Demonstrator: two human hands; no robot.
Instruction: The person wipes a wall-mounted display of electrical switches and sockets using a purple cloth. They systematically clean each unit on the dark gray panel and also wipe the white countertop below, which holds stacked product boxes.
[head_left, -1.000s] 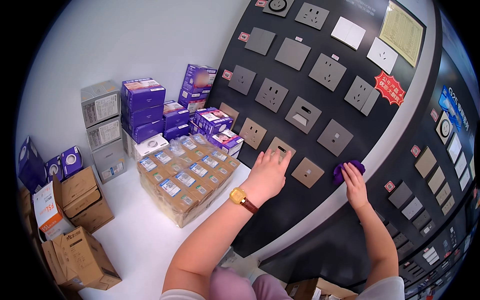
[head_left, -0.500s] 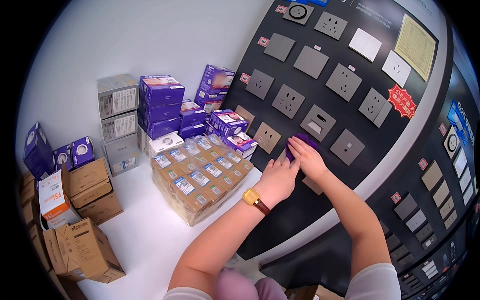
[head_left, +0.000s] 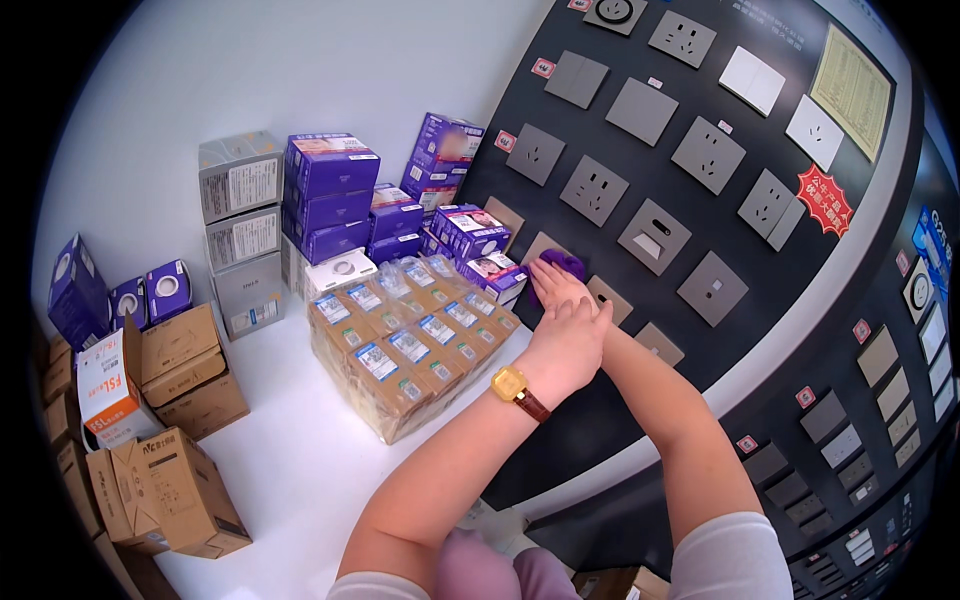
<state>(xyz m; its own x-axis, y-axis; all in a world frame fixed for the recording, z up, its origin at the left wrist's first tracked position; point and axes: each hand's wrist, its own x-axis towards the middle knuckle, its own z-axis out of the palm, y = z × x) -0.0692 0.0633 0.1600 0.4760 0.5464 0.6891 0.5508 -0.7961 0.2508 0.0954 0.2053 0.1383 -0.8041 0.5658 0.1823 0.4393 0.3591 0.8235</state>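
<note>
A crumpled purple cloth (head_left: 566,263) is pressed by my right hand (head_left: 552,284) against a beige socket plate (head_left: 543,246) on the dark display board. The right fingers lie over the cloth and hide part of both cloth and plate. My left hand (head_left: 573,343), with a gold watch (head_left: 509,383) on its wrist, crosses over my right wrist. Its fingers rest there, slightly apart, with nothing seen in them. Close by on the board are a beige socket plate (head_left: 608,300) and a lower beige plate (head_left: 659,345). A grey switch plate (head_left: 654,237) sits up and to the right.
Left of my hands, a plastic-wrapped block of small brown boxes (head_left: 410,350) stands on the white table (head_left: 290,480). Behind it are stacked purple boxes (head_left: 330,180) and silver boxes (head_left: 243,235). Brown cartons (head_left: 180,490) sit at far left. Another display board (head_left: 850,400) is at right.
My right hand and the cloth have moved left along the board onto another beige plate. My left hand has shifted slightly right and now overlaps my right wrist. The view has turned slightly.
</note>
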